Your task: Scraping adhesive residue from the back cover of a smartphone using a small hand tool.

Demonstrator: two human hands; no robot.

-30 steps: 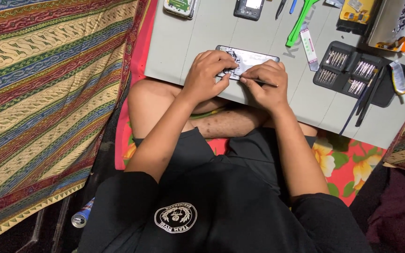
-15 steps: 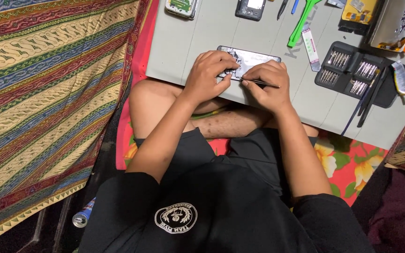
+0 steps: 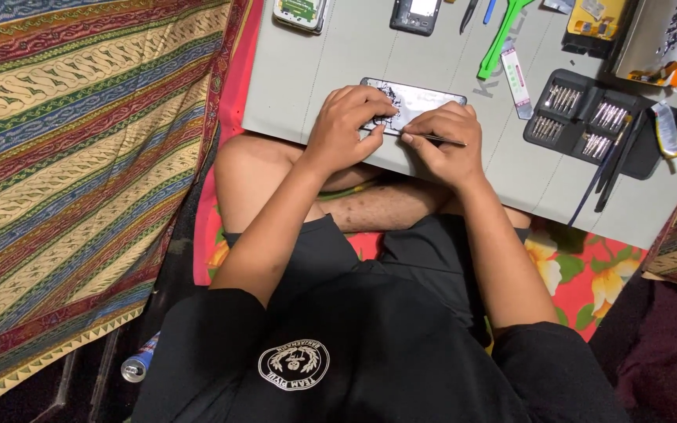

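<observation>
surface: I've got a grey work mat [image 3: 315, 70] | on it: opened phone [image 3: 417, 103], two more phones [image 3: 301, 12] up top, green pry tool [image 3: 501, 37], black bit case [image 3: 589, 121], glue tube [image 3: 666, 133]

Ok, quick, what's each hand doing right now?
Left hand: fingers curled down on the opened phone, steadying it.
Right hand: closed on a thin metal tool, tip at the phone.

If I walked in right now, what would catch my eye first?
Two hands meet over an opened phone on a grey work mat: the left hand steadies it, and the right hand holds a thin metal tool. Right of them lies a black screwdriver bit case; a bold striped cloth fills the left.
</observation>
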